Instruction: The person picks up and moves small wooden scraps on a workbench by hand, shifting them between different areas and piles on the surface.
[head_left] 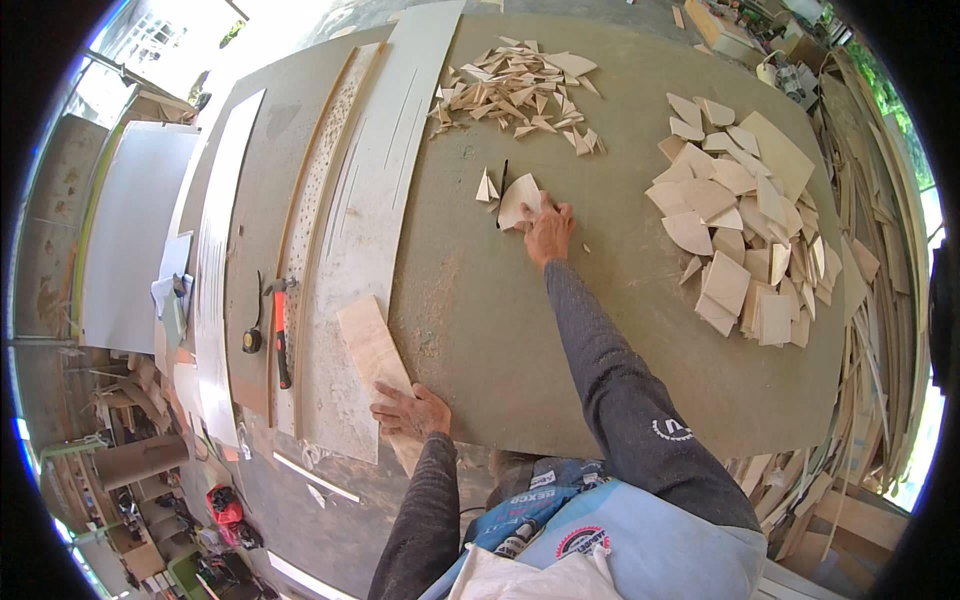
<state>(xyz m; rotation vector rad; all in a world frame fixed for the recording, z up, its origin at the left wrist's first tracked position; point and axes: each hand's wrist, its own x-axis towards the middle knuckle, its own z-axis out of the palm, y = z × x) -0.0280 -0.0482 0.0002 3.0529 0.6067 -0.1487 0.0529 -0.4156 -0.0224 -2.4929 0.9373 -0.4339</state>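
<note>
My right hand reaches out over the table, its fingers on a pale, curved-edged wood piece. That piece lies right beside a thin black blade or slot in the tabletop; I cannot tell which. A few small pointed offcuts sit just left of the black line. Nearer to me, my left hand lies with fingers spread on a long pale wooden board, which slants across the table's front left part.
Small wood slivers are heaped at the far side of the table. A larger pile of cut wood pieces covers the right. Leftward are a long white panel, an orange-handled hammer and a tape measure. Stacked planks line the right edge.
</note>
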